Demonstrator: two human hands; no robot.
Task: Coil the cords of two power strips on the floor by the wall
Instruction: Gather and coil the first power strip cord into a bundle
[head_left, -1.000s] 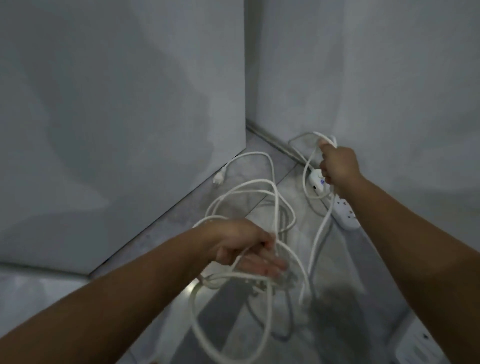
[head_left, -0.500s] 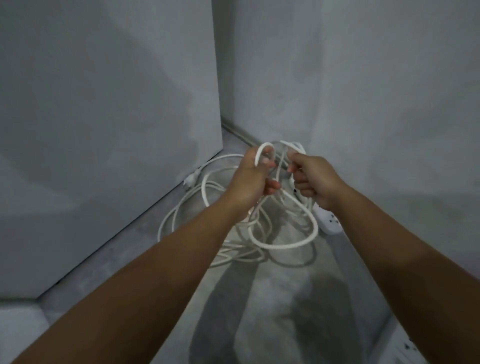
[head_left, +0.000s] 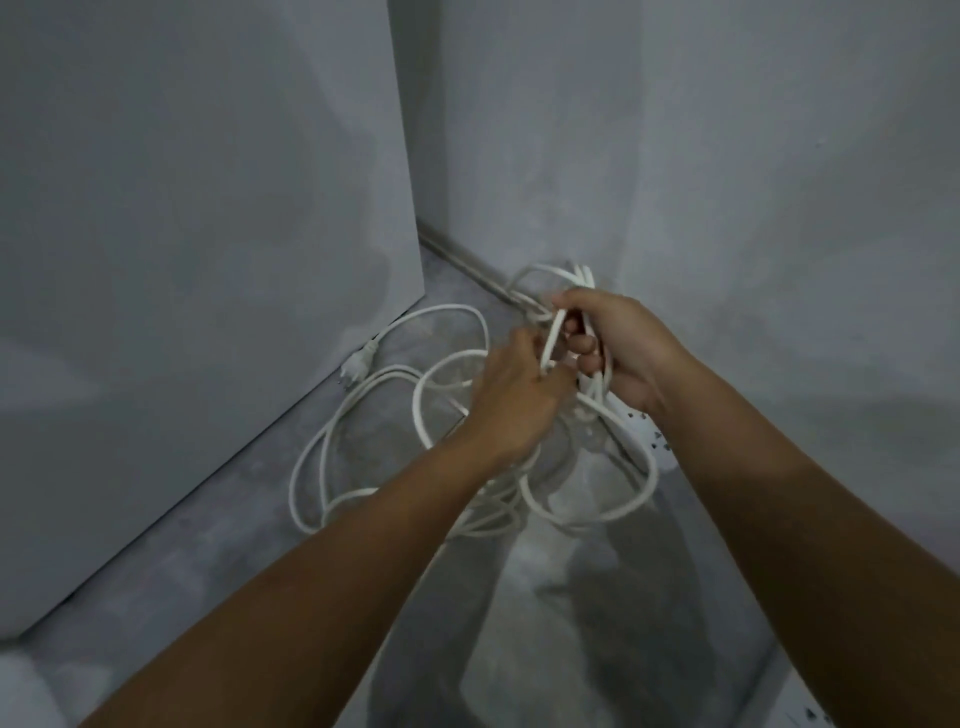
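Observation:
A long white cord (head_left: 332, 441) lies in loose loops on the grey floor, its plug (head_left: 356, 366) near the left wall. My right hand (head_left: 618, 348) grips several gathered loops of the cord, which stick out above its fingers. My left hand (head_left: 514, 395) is close beside it and pinches one strand of the same cord. The white power strip (head_left: 647, 441) lies by the right wall, mostly hidden behind my right wrist. A corner of a second strip (head_left: 810, 719) shows at the bottom right edge.
Two grey walls meet in a corner (head_left: 421, 234) ahead, with a baseboard (head_left: 467, 265) along the right wall. The grey floor (head_left: 208, 545) is dim, with shadows of my arms between them.
My right hand drew back from the strip by the wall and gathered loops of cord. My left hand rose from the low loops and met it, now pinching a strand beside it.

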